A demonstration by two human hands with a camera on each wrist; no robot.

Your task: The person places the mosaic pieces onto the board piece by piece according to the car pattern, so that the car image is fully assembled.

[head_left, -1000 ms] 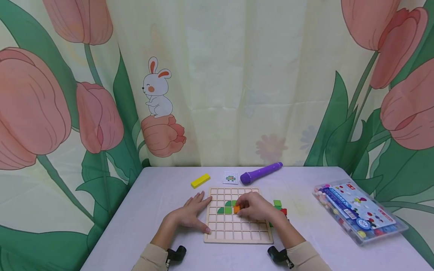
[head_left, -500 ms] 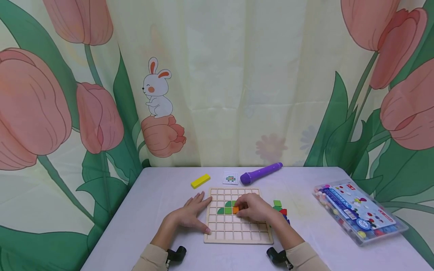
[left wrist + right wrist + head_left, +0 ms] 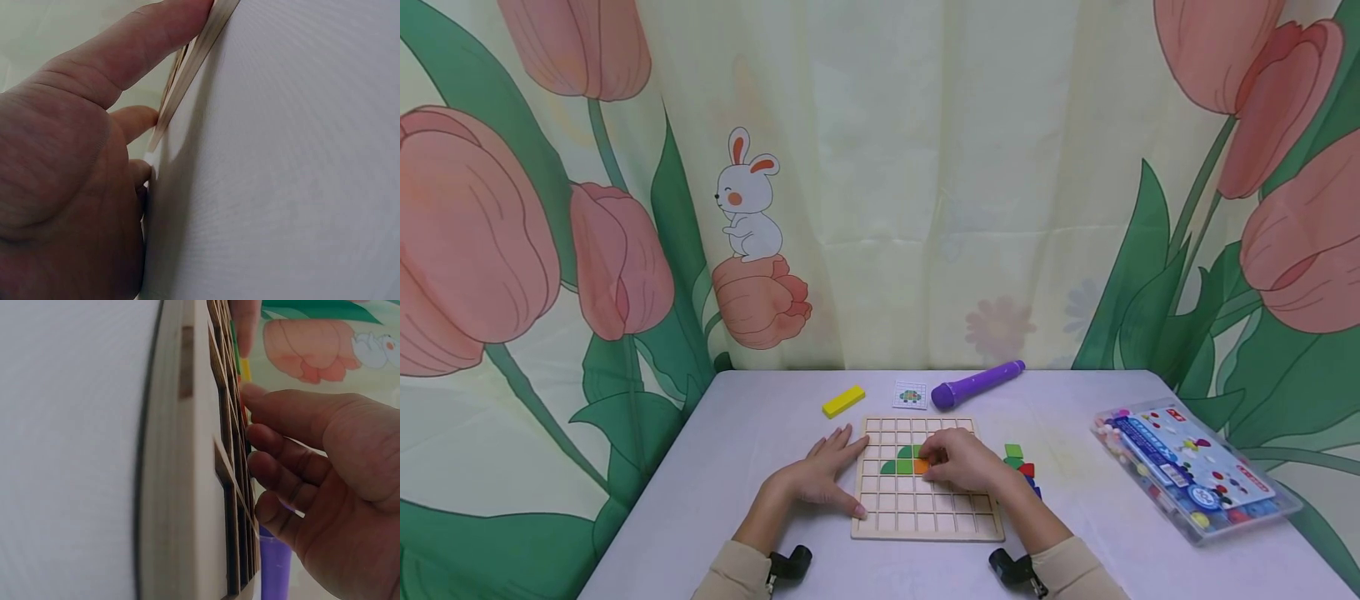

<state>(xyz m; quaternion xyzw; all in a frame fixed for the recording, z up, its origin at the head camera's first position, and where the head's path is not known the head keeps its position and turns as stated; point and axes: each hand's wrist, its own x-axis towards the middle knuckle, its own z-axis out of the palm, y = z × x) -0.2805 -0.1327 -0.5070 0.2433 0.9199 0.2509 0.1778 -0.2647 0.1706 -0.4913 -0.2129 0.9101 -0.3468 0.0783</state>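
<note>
A wooden grid board point(image 3: 928, 535) lies on the table. Straight and spread, the fingers of my left hand point(image 3: 820, 475) rest at the board's left edge, and the left wrist view shows the thumb point(image 3: 144, 47) against that wooden side. Over the middle cells, my right hand point(image 3: 966, 460) pinches an orange square tile point(image 3: 921, 467) with thumb and fingertips. The tile sits in the grid beside a green square tile point(image 3: 905, 467). Dark green quarter-round tiles point(image 3: 889, 467) border them on the left, and another green tile is partly hidden behind the right fingers.
Right of the board lie loose green point(image 3: 1013, 450), red point(image 3: 1027, 469) and blue point(image 3: 1037, 492) pieces, partly behind the forearm. Beyond it are a yellow block point(image 3: 844, 401), a small turtle pattern card point(image 3: 910, 394) and a purple microphone point(image 3: 977, 384). A clear plastic case point(image 3: 1195, 467) stands far right.
The orange tile has settled lower and flatter into its cell, with the right hand shifting slightly along with it. My left hand has stayed in place.
</note>
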